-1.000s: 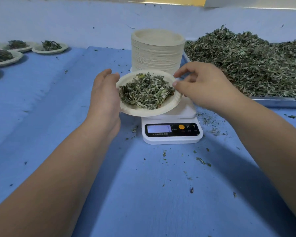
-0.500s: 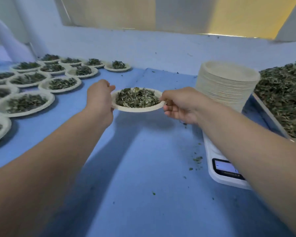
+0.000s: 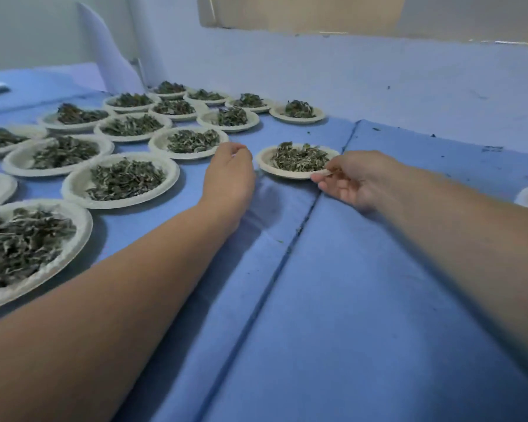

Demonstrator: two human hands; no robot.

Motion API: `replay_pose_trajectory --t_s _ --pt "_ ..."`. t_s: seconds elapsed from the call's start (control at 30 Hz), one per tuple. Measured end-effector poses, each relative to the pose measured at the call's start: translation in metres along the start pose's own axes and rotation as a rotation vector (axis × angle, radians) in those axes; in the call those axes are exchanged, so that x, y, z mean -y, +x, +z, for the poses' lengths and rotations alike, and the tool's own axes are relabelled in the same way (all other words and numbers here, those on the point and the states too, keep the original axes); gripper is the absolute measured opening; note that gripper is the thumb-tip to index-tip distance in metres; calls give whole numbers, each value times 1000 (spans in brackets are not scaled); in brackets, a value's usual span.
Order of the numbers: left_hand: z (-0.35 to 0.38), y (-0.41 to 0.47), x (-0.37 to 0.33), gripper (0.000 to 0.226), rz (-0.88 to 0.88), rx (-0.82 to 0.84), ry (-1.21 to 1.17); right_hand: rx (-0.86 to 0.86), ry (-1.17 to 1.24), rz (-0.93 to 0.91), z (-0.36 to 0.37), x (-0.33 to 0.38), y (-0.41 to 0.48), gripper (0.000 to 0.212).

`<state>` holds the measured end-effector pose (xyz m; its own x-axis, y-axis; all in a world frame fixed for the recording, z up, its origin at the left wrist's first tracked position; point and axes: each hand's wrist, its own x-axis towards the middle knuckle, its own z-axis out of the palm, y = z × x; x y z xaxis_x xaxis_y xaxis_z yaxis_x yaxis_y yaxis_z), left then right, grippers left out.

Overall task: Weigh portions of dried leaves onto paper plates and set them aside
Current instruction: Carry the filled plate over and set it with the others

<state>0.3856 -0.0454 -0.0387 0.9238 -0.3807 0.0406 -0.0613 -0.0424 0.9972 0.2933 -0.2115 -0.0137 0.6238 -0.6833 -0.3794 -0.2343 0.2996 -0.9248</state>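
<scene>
Nearest plate [image 3: 81, 236] partly off left edge

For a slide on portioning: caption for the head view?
Right hand pinches a paper plate of leaves beside filled plates; left hand open alongside.

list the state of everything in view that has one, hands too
lone plate, filled with leaves, flat on the blue cloth, apart from the others
right hand, pinches that plate's near rim
left hand, loosely curled beside the plate, holding nothing
set-aside plates, filled, lying flat in rows at left
blue cloth, spread out, creased along a seam
</scene>
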Motion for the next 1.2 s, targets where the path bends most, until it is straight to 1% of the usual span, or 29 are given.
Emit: replay_pose_trajectory --t_s 0.1,0.17,0.23,0.3,0.33,0.43,0.47,0.6,0.63,0.7,0.83,0.9,0.97,1.03,1.1,1.17,1.2 --pt "1 -2 -1 28 15 38 18 25 3 23 17 13 25 12" --pt "1 -3 1 22 48 47 82 39 31 37 29 22 39 14" --pt "1 -2 2 15 37 45 69 32 96 33 38 28 50 10" --pt "0 1 3 17 33 49 58 31 173 30 49 30 61 5" --pt "0 1 3 19 42 57 66 31 212 32 52 31 66 5" --pt "0 0 2 24 71 61 90 39 256 48 59 31 73 3" --pt "1 -1 3 26 79 68 93 45 266 49 60 32 73 7" --pt "1 -3 2 34 107 98 123 40 405 21 56 38 74 54" --pt "1 -3 1 35 112 107 132 34 445 9 55 39 73 60" --pt "2 -4 1 35 123 119 144 28 510 -17 55 39 69 66" --pt "3 -6 1 36 138 117 159 52 608 -59 58 36 61 61" --pt "3 -6 0 36 141 115 169 21 660 -81 61 32 57 59" --pt "2 -4 1 37 141 110 156 -19 688 -126 62 30 54 44" --pt "2 -3 3 37 143 114 150 -45 686 -133 61 28 54 29" --pt "3 -2 4 36 149 122 147 -26 677 -129 59 26 57 22" --pt "4 -2 5 37 153 122 151 -1 662 -117 57 26 58 21" --pt "3 -1 5 37 158 122 158 10 620 -103 56 26 58 24"
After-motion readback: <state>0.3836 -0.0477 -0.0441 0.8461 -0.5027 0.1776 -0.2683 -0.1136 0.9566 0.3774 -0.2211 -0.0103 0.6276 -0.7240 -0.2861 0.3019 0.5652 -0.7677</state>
